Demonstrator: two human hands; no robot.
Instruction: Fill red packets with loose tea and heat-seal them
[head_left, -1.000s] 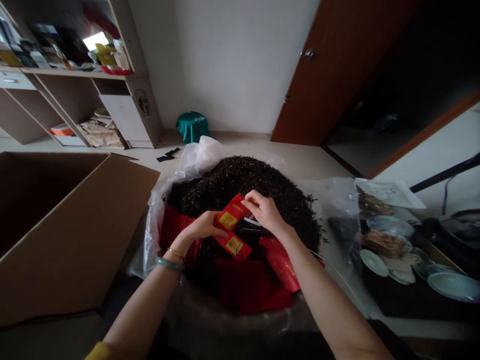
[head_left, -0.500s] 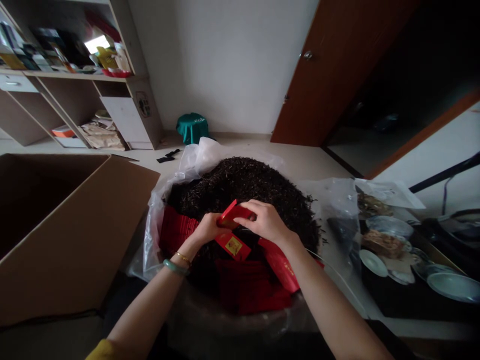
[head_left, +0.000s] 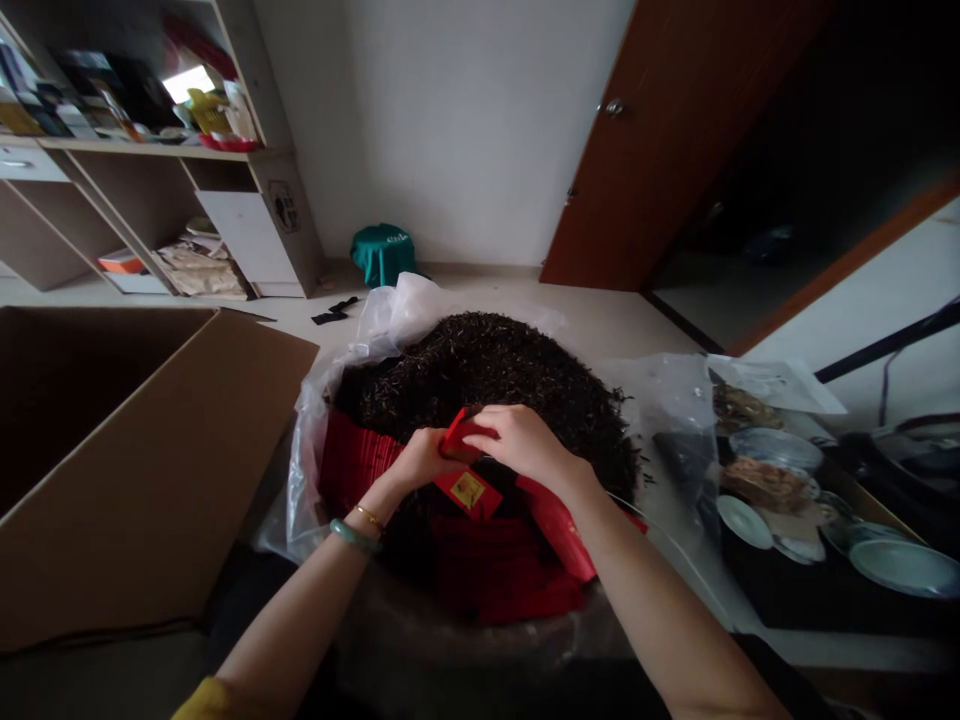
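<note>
In the head view, tipped nearly edge-on since a second ago, printed face now turned away from the camera: a small flat red packet (head_left: pixel 457 433), held over the middle of the heap. Pinched narrow at the near end by the left hand (head_left: pixel 420 461); gripped at the other end by the right hand (head_left: pixel 523 441), with fingers closed in over the top instead of plucking at a corner. Steadied from both sides by the change, judging by the grip; open or sealed, cannot tell.

Just below, face up, a second red packet with a yellow square label (head_left: pixel 471 491). Around and beneath, inside a crumpled clear plastic liner (head_left: pixel 306 465), a broad mound of dark dried leafy shreds (head_left: pixel 495 350), with a tight row of red packets (head_left: pixel 354 462) at left, a stack of dark red packets (head_left: pixel 506 570) nearest the body, and a larger glossy red bag (head_left: pixel 556 522) aslant at right.

Far left, a big open brown cardboard box (head_left: pixel 161 480), too dark inside to read. Far right, on a dark surface, a pale green saucer (head_left: pixel 745 522) and a wide pale bowl (head_left: pixel 904 568).
</note>
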